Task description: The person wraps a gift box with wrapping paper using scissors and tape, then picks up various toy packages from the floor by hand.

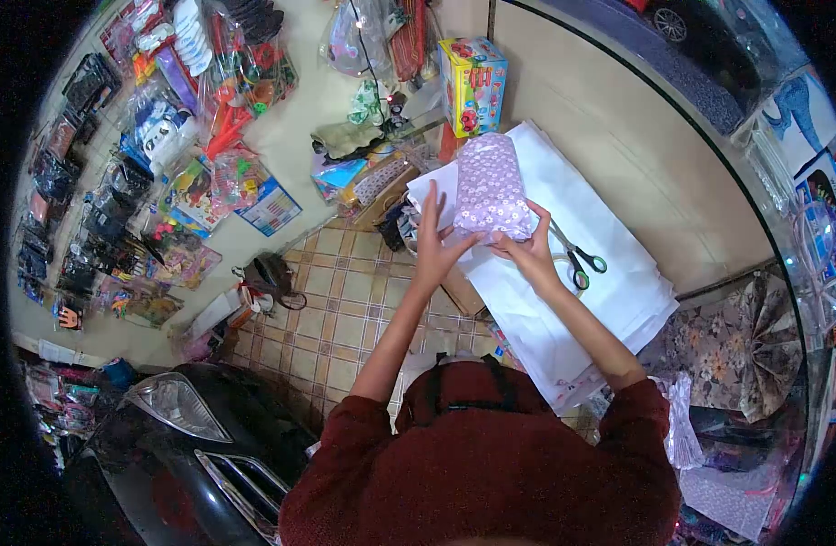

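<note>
A parcel wrapped in purple paper with white flowers [491,187] lies on a stack of white sheets [609,273]. My left hand [433,238] presses flat against the parcel's near left side, fingers spread upward. My right hand [520,242] pinches the paper at the parcel's near end. Scissors with green handles [577,257] lie on the white sheets just right of my right hand.
A colourful toy box [473,84] stands beyond the parcel. Packaged toys [177,136] hang on the wall at left. A scooter front [191,437] sits at lower left on the tiled floor [345,300]. Patterned wrapping paper [736,346] lies at right.
</note>
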`<action>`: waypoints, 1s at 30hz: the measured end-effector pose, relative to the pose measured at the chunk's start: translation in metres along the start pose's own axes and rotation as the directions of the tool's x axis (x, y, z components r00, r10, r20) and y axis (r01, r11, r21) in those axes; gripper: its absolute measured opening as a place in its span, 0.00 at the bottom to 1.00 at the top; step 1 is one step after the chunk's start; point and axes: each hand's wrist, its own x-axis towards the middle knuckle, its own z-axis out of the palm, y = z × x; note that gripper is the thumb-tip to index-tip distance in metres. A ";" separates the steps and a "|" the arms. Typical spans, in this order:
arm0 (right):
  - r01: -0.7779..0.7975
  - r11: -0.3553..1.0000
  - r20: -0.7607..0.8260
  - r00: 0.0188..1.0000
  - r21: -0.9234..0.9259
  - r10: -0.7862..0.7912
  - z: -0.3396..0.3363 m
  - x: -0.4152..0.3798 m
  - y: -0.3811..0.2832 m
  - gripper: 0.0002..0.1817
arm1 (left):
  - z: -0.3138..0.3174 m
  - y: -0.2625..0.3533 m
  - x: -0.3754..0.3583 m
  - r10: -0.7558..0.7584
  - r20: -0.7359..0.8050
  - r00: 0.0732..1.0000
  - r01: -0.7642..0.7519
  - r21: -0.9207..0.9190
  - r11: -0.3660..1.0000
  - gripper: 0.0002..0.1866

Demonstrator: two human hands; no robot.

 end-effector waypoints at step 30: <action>0.658 0.292 0.587 0.752 -0.694 -0.299 -0.035 0.012 -0.009 0.19 | -0.024 -0.038 0.006 0.241 0.493 0.836 -0.417 0.284 0.863 0.23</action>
